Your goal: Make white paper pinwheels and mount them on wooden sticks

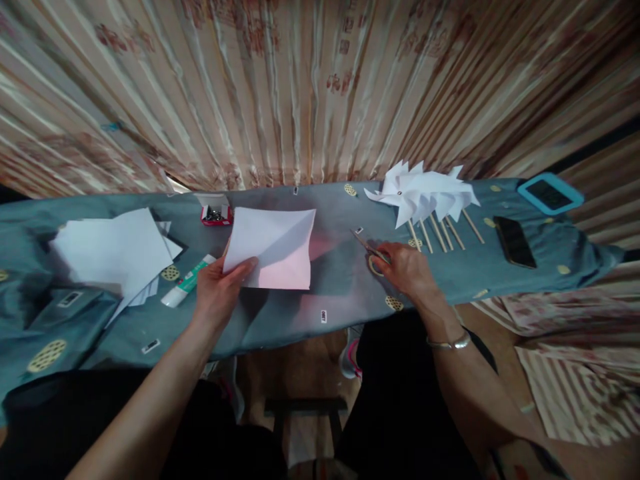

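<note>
My left hand (225,280) grips a square white sheet of paper (273,243) by its lower left edge, thumb on top. Faint creases run across the sheet, and its lower right part looks pinkish in the light. To the right, my right hand (403,267) is closed on the handles of a pair of scissors (373,253). The scissors lie low over the cloth with their blades toward the upper left, apart from the sheet. A glue stick (187,283) with a green label lies just left of my left hand.
A small red box (216,212) of metal pieces stands behind the sheet. White paper sheets (110,247) are piled at left. Several paper pinwheels (430,190) on wooden sticks lie at back right, near a black phone (515,241) and a blue-framed device (550,193). Curtains (300,93) hang behind.
</note>
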`<state>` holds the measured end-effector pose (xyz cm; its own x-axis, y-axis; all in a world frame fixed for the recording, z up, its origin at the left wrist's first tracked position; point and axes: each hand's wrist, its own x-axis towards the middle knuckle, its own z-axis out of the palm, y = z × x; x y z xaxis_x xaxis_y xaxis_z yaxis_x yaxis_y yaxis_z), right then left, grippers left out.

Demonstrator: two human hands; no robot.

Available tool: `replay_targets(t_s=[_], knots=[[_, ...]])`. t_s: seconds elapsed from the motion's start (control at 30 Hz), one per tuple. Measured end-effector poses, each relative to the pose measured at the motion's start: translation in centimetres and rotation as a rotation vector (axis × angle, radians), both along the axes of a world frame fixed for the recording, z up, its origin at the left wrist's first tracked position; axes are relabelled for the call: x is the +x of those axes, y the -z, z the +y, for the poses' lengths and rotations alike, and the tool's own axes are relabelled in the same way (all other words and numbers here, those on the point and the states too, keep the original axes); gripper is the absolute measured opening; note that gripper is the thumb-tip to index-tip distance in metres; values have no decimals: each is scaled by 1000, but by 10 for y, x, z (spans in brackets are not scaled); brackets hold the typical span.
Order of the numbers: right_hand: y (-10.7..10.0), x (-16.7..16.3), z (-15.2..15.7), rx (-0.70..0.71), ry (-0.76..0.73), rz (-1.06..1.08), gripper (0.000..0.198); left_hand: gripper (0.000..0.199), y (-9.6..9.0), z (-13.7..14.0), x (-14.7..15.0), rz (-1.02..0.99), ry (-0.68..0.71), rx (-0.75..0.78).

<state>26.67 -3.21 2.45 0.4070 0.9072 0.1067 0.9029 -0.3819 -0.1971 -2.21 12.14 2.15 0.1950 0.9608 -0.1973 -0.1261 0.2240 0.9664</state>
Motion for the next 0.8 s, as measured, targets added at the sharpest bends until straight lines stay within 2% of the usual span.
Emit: replay_targets(t_s=[0.13,0.2,0.3,0.4,0.5,0.57,0.67,0.8], knots=[[5,3,-10,-161,27,-63,31,28,1,1,-1,23,12,2],[6,4,-9,-149,41,-8,36,28,-1,0,-1,32,17,5],[4,4,-5,-118,80,175,29,27,-5,1,-3,6,11,23],[-2,-4,0,-73,93,590,25,26,-10,4,-7,-33,-9,11],[-9,-25,5,-33,92,1198,41,24,-18,9,-11,-81,-68,20],[-11,-42,9,14,110,1468,47,22,-24,12,-14,-110,-117,57],[-10,-65,13,30,111,1743,49,20,-30,18,-19,-133,-162,81],[-5,-84,13,-9,10,1849,49,21,-32,23,-25,-152,-203,54]])
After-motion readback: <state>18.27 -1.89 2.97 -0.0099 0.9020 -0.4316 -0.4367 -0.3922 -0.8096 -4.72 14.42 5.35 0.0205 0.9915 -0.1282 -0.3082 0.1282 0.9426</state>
